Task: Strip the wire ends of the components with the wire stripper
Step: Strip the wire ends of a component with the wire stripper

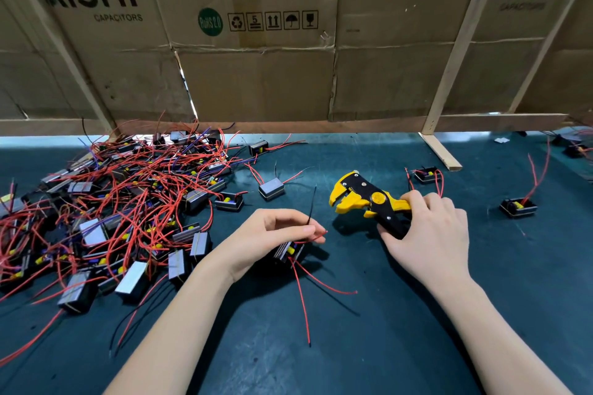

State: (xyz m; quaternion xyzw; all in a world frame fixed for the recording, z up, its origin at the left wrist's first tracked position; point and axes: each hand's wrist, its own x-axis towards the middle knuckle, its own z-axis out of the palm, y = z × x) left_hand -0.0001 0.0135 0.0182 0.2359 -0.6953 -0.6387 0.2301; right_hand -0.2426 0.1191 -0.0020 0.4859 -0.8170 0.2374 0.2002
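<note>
My left hand (266, 239) holds a small black component (288, 252) with a yellow part inside and pinches its red wire (316, 236) between thumb and fingertips. A thin black wire sticks up from that hand, and two more red wires trail down toward me. My right hand (426, 234) grips the handles of the yellow and black wire stripper (362, 197). Its jaws point left and stand a little above and to the right of the pinched wire end, apart from it.
A big heap of components with red wires (106, 202) covers the left of the dark green mat (385, 314). A few single components lie at the right (518, 207) and behind the stripper (426, 175). A cardboard wall on a wooden frame (444, 151) closes the back.
</note>
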